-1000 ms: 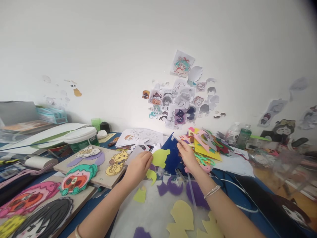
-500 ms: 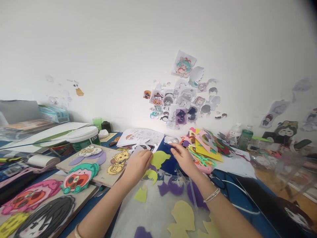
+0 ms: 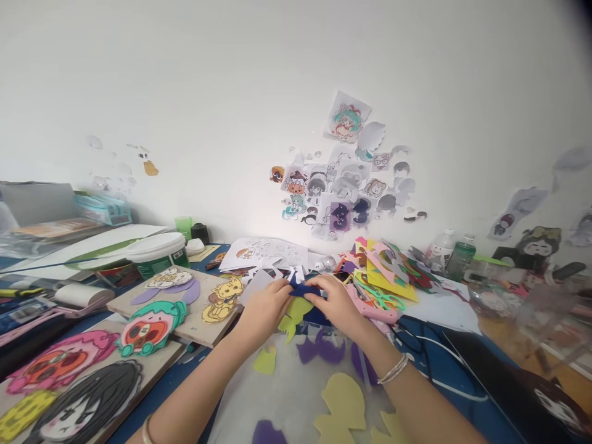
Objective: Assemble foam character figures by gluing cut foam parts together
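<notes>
My left hand (image 3: 266, 305) and my right hand (image 3: 335, 302) are close together, both with fingers closed at a dark blue sheet (image 3: 301, 288) whose upper edge is folded or bent between them. Beneath the fingers shows a yellow-green cutout (image 3: 296, 313), partly hidden by my left hand. Nearer me lies a pale translucent surface (image 3: 272, 398). On it are a small yellow-green piece (image 3: 265, 360), purple cutouts (image 3: 327, 349) and a large pale yellow cutout (image 3: 343, 404). Whether the blue sheet is paper or felt I cannot tell.
Green-handled scissors (image 3: 386, 300) and a pink-handled tool (image 3: 379, 313) lie right of my right hand, beside coloured scraps (image 3: 388, 265). Boards with painted figures (image 3: 152, 327) and a white tub (image 3: 157, 250) stand left. Bottles (image 3: 460, 256) are at back right; cables run below them.
My hands have come closer together. The yellow-green cutout that was raised at my left hand is now lower and mostly covered, and the blue sheet's top edge is bent between my fingers.
</notes>
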`<control>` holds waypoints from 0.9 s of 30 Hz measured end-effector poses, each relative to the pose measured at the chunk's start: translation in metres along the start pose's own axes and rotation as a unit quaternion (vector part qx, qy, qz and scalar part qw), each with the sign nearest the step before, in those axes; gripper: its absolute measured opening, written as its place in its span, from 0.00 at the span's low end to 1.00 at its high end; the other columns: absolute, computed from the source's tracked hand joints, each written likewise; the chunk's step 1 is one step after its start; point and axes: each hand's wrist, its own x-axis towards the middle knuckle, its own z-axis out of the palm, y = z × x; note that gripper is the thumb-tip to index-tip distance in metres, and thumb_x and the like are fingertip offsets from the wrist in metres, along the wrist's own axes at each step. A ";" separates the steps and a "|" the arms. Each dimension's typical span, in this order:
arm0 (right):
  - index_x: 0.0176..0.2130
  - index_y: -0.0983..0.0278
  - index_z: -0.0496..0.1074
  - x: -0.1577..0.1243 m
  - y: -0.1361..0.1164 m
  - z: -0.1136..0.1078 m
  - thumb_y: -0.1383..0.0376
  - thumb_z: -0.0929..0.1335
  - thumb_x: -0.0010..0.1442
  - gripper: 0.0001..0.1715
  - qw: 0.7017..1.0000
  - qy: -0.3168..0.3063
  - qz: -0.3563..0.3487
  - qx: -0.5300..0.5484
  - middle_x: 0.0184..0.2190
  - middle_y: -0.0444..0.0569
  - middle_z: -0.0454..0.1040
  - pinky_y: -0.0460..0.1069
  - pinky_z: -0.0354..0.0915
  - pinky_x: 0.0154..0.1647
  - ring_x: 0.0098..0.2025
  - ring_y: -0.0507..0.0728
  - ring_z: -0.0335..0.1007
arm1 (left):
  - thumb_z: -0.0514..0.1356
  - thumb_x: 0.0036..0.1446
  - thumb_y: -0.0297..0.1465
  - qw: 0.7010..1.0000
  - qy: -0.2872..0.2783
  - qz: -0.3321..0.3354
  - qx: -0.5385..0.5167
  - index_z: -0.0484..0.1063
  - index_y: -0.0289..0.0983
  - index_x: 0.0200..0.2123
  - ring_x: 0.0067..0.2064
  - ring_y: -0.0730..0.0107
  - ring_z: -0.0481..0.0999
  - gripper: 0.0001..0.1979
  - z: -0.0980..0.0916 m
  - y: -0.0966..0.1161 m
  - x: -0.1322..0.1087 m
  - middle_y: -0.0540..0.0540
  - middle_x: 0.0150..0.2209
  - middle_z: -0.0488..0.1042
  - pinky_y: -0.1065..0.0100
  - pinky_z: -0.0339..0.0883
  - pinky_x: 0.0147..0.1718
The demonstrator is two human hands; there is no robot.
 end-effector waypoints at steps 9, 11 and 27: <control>0.33 0.62 0.73 0.001 0.002 -0.001 0.66 0.66 0.50 0.07 0.991 0.078 0.096 0.046 0.34 0.49 0.75 0.51 0.63 0.40 0.38 0.58 0.69 | 0.43 0.62 0.37 0.993 0.021 -0.077 -0.085 0.67 0.38 0.32 0.38 0.65 0.72 0.16 -0.005 0.008 0.000 0.45 0.38 0.70 0.66 0.66 0.34; 0.33 0.62 0.73 0.002 0.005 -0.003 0.63 0.65 0.51 0.09 0.989 0.088 0.106 0.048 0.34 0.50 0.75 0.52 0.63 0.39 0.37 0.59 0.69 | 0.44 0.61 0.37 0.991 -0.001 -0.092 -0.101 0.67 0.39 0.29 0.37 0.65 0.72 0.16 -0.003 0.009 0.000 0.45 0.39 0.70 0.66 0.66 0.33; 0.31 0.66 0.73 0.004 0.013 -0.010 0.53 0.61 0.55 0.21 0.973 0.120 0.170 0.100 0.25 0.46 0.72 0.49 0.61 0.30 0.29 0.57 0.65 | 0.45 0.60 0.37 0.964 -0.002 -0.115 -0.238 0.64 0.39 0.26 0.36 0.67 0.70 0.14 0.013 0.019 -0.003 0.46 0.39 0.68 0.65 0.66 0.35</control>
